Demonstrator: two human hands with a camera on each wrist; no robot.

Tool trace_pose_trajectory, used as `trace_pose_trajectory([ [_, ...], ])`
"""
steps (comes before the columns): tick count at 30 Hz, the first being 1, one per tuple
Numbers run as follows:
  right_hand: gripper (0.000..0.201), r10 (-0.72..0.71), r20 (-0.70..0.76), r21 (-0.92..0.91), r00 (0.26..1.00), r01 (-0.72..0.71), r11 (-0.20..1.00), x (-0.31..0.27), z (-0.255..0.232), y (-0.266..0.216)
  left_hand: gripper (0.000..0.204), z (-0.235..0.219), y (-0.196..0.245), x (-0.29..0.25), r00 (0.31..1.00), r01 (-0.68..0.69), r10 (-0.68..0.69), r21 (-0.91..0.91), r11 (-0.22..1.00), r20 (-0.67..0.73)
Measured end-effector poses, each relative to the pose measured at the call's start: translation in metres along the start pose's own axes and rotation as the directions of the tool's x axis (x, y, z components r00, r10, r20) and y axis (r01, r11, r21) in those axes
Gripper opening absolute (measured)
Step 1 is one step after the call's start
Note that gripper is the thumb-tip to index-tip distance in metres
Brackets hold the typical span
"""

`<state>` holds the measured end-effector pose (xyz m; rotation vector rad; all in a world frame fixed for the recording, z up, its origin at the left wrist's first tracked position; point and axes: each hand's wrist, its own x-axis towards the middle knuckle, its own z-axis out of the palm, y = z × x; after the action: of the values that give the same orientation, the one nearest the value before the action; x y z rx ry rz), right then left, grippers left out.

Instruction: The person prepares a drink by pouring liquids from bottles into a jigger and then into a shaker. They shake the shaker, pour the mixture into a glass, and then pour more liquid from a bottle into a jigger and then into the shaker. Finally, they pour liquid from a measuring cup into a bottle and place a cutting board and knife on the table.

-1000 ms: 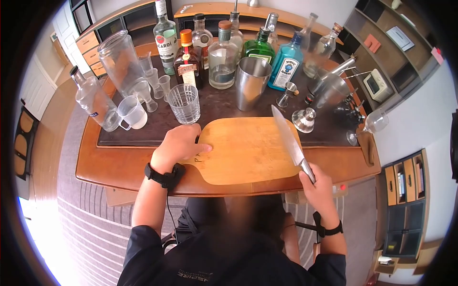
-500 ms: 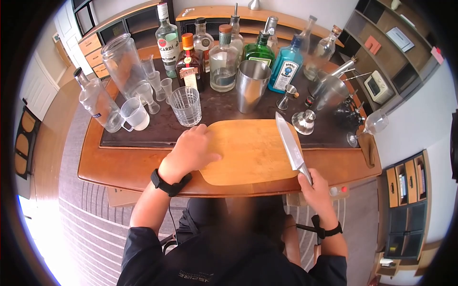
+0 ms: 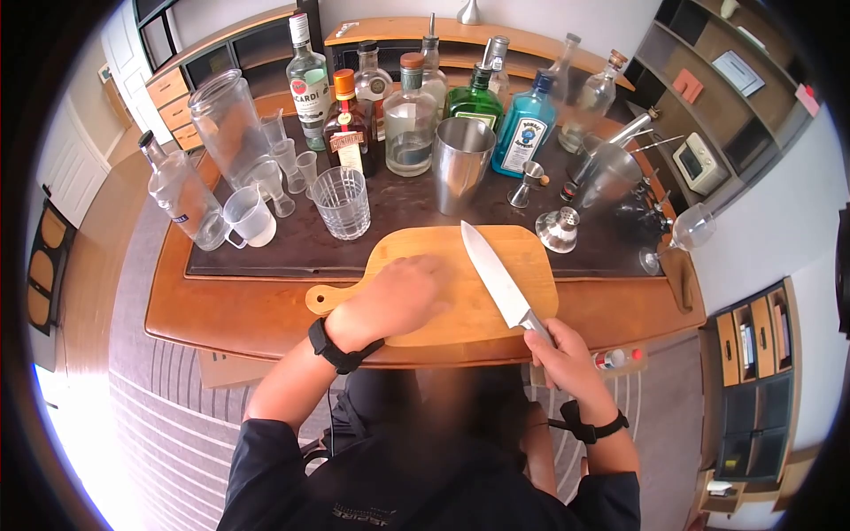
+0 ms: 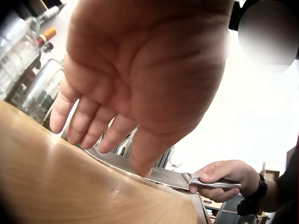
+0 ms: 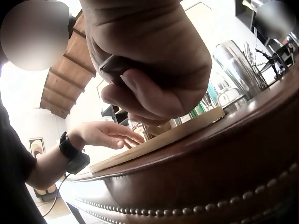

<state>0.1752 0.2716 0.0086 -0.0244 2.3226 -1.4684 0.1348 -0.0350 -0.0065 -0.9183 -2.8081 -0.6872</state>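
Note:
A wooden cutting board [image 3: 527,274] lies along the table's near edge, its holed handle pointing left. Over its left half is my left hand [image 3: 403,296], palm down. In the left wrist view, the fingers of that left hand [image 4: 140,74] reach down close over the board [image 4: 70,182], nothing between them. My right hand [image 3: 567,358] grips a chef's knife [image 3: 496,279] by its metal handle at the board's near right corner. The blade slants across the board, tip away from me. In the right wrist view, curled fingers of the right hand [image 5: 149,60] wrap the handle end.
Beyond the board stand a cut-glass tumbler [image 3: 343,208], a metal shaker tin [image 3: 462,168], a jigger [image 3: 528,184] and a shaker top [image 3: 558,230]. Several liquor bottles line the back. Left is a plastic measuring cup [image 3: 250,217]; a wine glass [image 3: 693,228] is far right.
My left hand has moved right, from the board's left edge onto its surface, uncovering the board's handle. The knife has moved left with my right hand, its blade now over the board.

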Motion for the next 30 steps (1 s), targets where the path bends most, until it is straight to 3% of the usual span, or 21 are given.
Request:
trace_pose_trajectory([
  [3,0.028,-0.192,-0.077,-0.185,0.978,0.175,0.967,0.003,-0.003,0.006,0.049,-0.015,0.009,0.003,0.996,0.063,-0.061,-0.035,0.997,0.064],
  [5,0.027,-0.367,-0.142,-0.344,0.919,0.302,0.889,0.003,-0.004,0.009,0.053,-0.019,0.011,0.004,0.991,0.099,-0.094,-0.048,0.994,0.094],
  [11,0.025,-0.371,-0.179,-0.433,0.911,0.265,0.861,0.001,-0.001,0.009,0.058,-0.011,0.006,0.002,0.991,0.100,-0.101,0.012,0.995,0.087],
  [16,0.026,-0.322,-0.177,-0.364,0.930,0.242,0.899,0.000,0.000,0.006,0.058,-0.013,0.010,0.002,0.987,0.112,-0.115,0.026,0.993,0.114],
  [22,0.029,-0.366,-0.214,-0.406,0.906,0.258,0.877,0.003,-0.005,0.019,0.052,-0.002,0.006,0.005,0.982,0.159,-0.139,-0.160,0.974,0.131],
  [25,0.029,-0.209,-0.133,-0.221,0.969,0.177,0.959,0.000,0.000,0.017,0.050,0.020,0.010,0.010,0.999,-0.035,0.033,-0.076,0.996,-0.026],
  [29,0.026,0.060,0.040,0.091,0.997,-0.063,0.994,-0.010,0.006,-0.009,0.049,0.026,0.024,0.026,0.982,-0.168,0.162,-0.056,0.984,-0.096],
  [30,0.026,0.048,0.026,0.106,0.999,-0.050,0.993,-0.012,0.005,-0.010,0.049,0.024,0.026,0.030,0.980,-0.184,0.179,-0.052,0.981,-0.088],
])
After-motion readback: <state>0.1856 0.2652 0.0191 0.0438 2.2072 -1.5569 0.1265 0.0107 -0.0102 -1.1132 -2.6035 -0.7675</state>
